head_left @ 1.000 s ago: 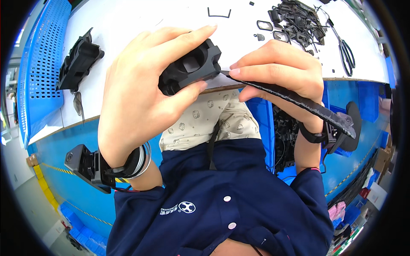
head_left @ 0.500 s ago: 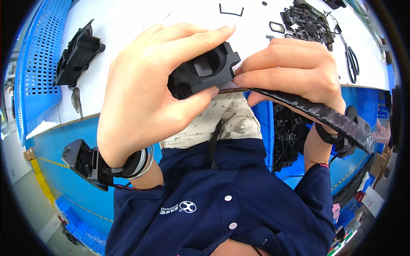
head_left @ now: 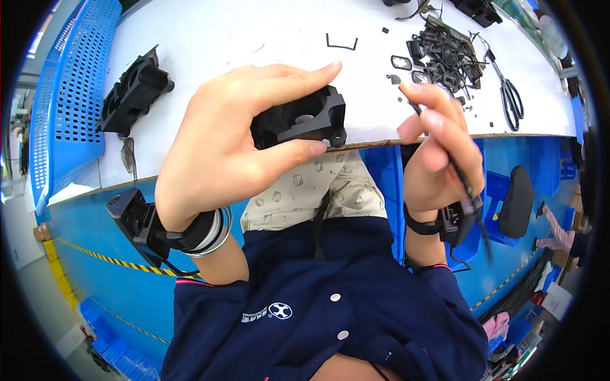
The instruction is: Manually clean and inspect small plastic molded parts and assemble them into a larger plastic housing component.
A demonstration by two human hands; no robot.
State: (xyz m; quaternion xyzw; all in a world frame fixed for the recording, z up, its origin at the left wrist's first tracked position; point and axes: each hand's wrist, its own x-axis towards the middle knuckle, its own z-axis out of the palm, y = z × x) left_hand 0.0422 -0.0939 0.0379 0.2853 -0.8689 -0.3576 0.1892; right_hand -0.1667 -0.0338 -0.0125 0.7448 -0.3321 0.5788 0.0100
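A black plastic housing (head_left: 321, 117) with a round opening is gripped by my left hand (head_left: 213, 136), thumb below it and fingers above, near the table's front edge. My right hand (head_left: 445, 146) is apart from the housing, off to its right. Its fingers are closed round a long thin black strip (head_left: 462, 174), which shows nearly edge-on and runs down past the wrist; its exact kind I cannot make out. To the left lies another black plastic housing (head_left: 135, 92), touching nothing of mine.
A blue perforated basket (head_left: 70, 101) stands at the left table edge. At the right lie a pile of small black parts (head_left: 448, 54) and black-handled scissors (head_left: 510, 101). A thin black bracket-shaped piece (head_left: 342, 44) rests on the white table (head_left: 286, 32). Blue bins (head_left: 387, 178) stand below the edge.
My right hand has drawn away from the housing to the right and turned, swinging the black strip steeper. My left hand has moved slightly nearer and tilted the housing.
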